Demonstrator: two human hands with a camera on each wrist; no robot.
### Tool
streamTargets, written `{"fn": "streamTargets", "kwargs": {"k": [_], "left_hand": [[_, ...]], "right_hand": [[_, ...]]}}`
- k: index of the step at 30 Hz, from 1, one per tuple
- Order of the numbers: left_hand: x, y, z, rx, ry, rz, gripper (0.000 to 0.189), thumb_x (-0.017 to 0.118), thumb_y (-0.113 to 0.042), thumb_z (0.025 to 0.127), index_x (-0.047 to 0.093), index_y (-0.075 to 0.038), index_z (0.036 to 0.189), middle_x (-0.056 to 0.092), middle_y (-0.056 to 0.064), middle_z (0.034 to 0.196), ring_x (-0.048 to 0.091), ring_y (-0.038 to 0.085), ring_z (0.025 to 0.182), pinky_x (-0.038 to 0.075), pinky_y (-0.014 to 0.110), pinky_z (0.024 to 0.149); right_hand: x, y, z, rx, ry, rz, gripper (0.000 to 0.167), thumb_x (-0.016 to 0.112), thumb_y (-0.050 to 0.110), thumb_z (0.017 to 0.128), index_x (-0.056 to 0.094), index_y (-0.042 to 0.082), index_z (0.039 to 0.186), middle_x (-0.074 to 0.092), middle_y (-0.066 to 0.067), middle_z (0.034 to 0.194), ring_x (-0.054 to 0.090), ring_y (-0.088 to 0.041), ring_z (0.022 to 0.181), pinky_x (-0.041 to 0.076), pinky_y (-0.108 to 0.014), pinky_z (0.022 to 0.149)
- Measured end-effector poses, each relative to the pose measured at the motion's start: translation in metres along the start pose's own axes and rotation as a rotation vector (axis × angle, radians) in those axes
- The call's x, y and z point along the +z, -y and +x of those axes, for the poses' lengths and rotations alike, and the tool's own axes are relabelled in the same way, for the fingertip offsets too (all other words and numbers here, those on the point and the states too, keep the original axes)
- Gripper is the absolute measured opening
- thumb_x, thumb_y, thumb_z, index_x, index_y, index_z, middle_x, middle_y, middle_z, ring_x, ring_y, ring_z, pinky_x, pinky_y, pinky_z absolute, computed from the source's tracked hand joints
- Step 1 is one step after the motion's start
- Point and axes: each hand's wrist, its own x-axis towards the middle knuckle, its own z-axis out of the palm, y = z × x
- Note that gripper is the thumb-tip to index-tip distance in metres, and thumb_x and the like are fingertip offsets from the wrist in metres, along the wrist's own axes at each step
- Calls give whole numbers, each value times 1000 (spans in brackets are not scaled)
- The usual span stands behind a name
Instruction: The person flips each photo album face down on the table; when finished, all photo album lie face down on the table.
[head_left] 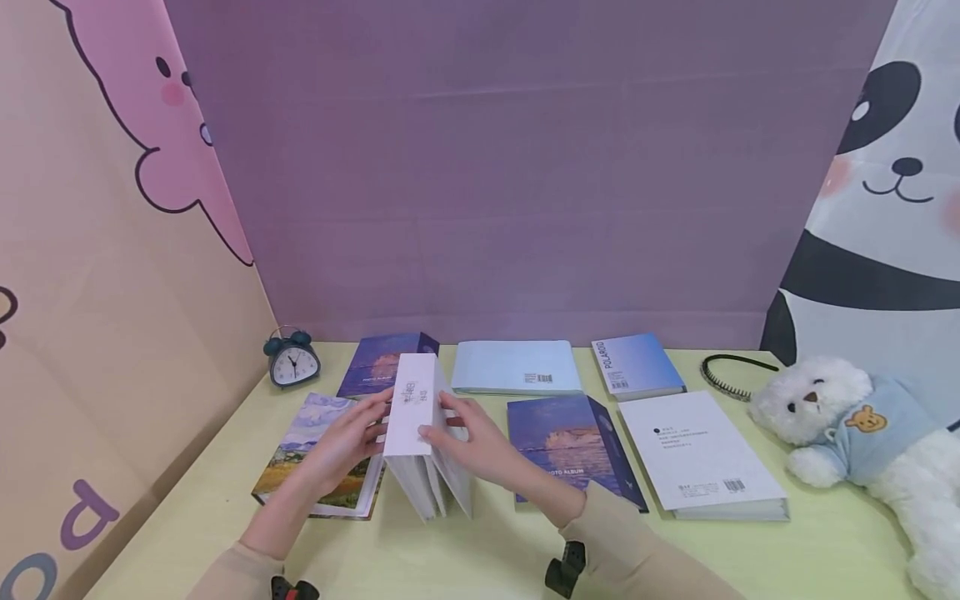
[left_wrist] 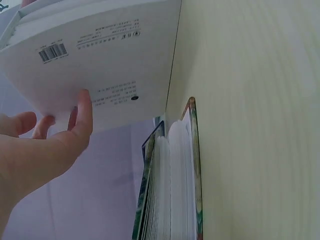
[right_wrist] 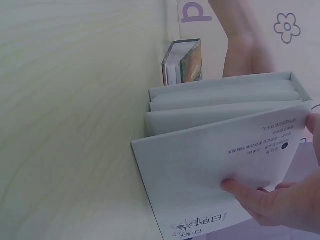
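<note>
A thick white album (head_left: pixel 414 408) stands upright near the middle of the table, spine up, its covers and pages fanned slightly apart below. My left hand (head_left: pixel 339 442) holds its left side, fingertips on the cover with a barcode (left_wrist: pixel 53 52) in the left wrist view. On the other side, my right hand (head_left: pixel 480 446) grips it, thumb at the spine and fingers on the cover that shows lettering in the right wrist view. A landscape-painted album (head_left: pixel 341 467) lies flat just left of it, partly behind my left forearm.
Behind lie a purple photo album (head_left: pixel 378 360), a pale blue album (head_left: pixel 517 367) and a blue Polaroid album (head_left: pixel 637 365). To the right are another purple album (head_left: pixel 570 437), a white album (head_left: pixel 701 450), a headband (head_left: pixel 723 383) and a plush bear (head_left: pixel 862 442). An alarm clock (head_left: pixel 294 362) stands back left.
</note>
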Motion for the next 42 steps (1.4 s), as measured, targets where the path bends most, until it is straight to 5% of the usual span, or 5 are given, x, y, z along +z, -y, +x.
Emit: {"fn": "streamTargets", "kwargs": {"k": [11, 21, 27, 36, 42], "left_hand": [[17, 2, 7, 34, 87, 42, 55, 37, -39, 101, 19, -23, 151, 27, 12, 153, 35, 33, 136, 40, 47, 105], [35, 3, 16, 98, 103, 107, 47, 39, -34, 102, 38, -10, 141, 37, 14, 146, 40, 33, 133, 44, 46, 101], [45, 6, 20, 101, 163, 163, 48, 41, -32, 101, 35, -11, 144, 34, 16, 149, 40, 36, 133, 43, 49, 101], [53, 10, 25, 80, 222, 291, 43, 40, -27, 102, 41, -15, 143, 34, 11, 150, 36, 36, 135, 45, 48, 98], [56, 13, 25, 63, 296, 320, 43, 39, -26, 102, 40, -17, 144, 27, 13, 153, 26, 37, 139, 37, 58, 103]], "right_hand": [[-12, 4, -5, 101, 8, 193, 73, 60, 38, 91, 25, 10, 148, 31, -13, 148, 42, -36, 127, 53, -44, 87], [-29, -2, -12, 143, -49, 251, 71, 65, 32, 89, 28, 16, 148, 33, -7, 149, 47, -31, 126, 51, -41, 91], [-41, -4, -19, 130, -44, 297, 75, 62, 22, 91, 18, 16, 151, 25, -9, 152, 45, -32, 128, 51, -39, 92], [-57, -13, -28, 167, -94, 205, 70, 62, 25, 91, 25, 11, 149, 28, -14, 150, 53, -30, 117, 53, -34, 84], [-63, -23, -34, 167, -152, 122, 73, 65, 32, 89, 28, 7, 148, 39, -16, 142, 59, -28, 109, 56, -34, 77]]}}
